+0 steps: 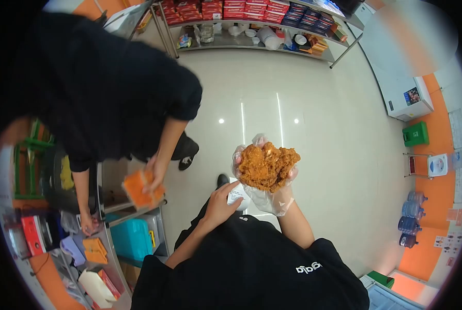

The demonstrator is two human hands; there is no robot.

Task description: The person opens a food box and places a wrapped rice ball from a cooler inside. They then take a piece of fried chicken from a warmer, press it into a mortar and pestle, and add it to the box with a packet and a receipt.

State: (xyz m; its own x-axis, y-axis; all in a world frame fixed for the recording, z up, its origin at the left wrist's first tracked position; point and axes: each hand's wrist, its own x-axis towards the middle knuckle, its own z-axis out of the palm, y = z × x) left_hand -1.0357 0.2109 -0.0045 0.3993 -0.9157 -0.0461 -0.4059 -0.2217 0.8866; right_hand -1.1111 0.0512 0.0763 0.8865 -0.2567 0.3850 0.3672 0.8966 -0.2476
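Note:
A large piece of craggy golden-brown fried chicken [267, 166] rests in my right hand [281, 195], which wears a clear plastic glove. The gloved fingers curl up around the chicken's left and back edges; the palm is hidden beneath it. Just left of it, my bare left hand [224, 204] pinches a small white printed receipt [237, 195]. The print on the slip is too small to read.
At left, a co-worker in black [122, 93] holds an orange packet [140, 188] over a shelf unit with a teal bin [132, 235]. Ahead stands a metal rack [231, 41] with red boxes [233, 10]. A white freezer [404, 95] and water jugs [412, 212] line the right.

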